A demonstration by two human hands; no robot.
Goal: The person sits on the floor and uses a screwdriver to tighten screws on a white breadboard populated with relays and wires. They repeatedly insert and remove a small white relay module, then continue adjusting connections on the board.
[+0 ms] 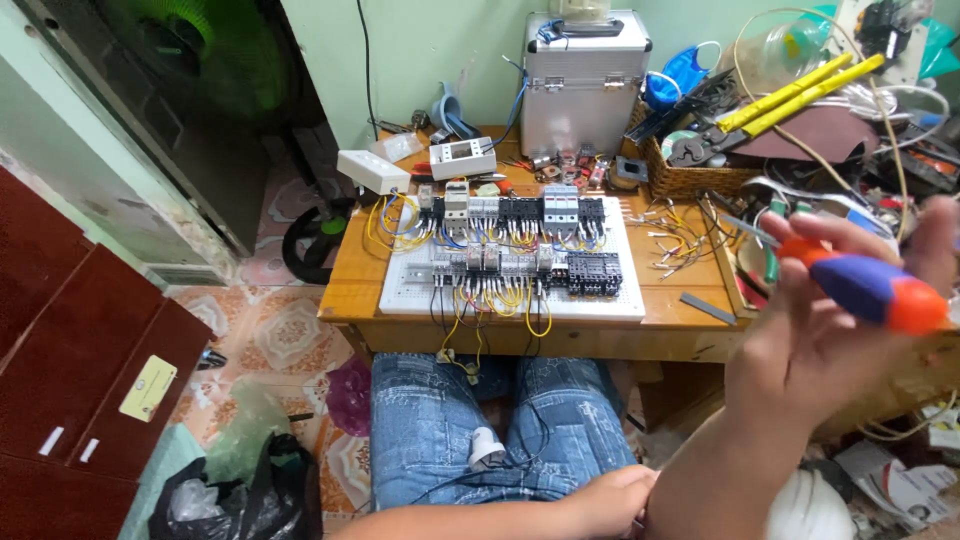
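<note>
1. Head view: the right hand (830,330) is raised at the right side of the frame, blurred, with its fingers wrapped around the handle of a screwdriver (868,288).
2. The screwdriver handle is orange at both ends and blue in the middle; it lies tilted across the fingers, held up in the air to the right of the wooden table (352,290). Its blade is not visible.
3. The left hand (608,500) sits low at the bottom edge, loosely curled and resting against the right forearm; it grasps nothing that can be seen.
4. Below the hands are the person's knees in blue jeans (430,420), with a small white plug (486,450) and thin black wires lying on the lap.
5. On the table lies a white perforated panel (620,290) carrying 2 rows of breakers and relays joined by yellow and blue wires, some of which hang over the front edge.
6. Behind the panel stands a silver metal case (583,85) against the green wall.
7. To the right of the case, a wicker basket (690,180) holds a large cutter with yellow handles (790,100).
8. Left of the table, a dark red cabinet (70,370) stands on the tiled floor, with a black plastic bag (250,495) near it.
</note>
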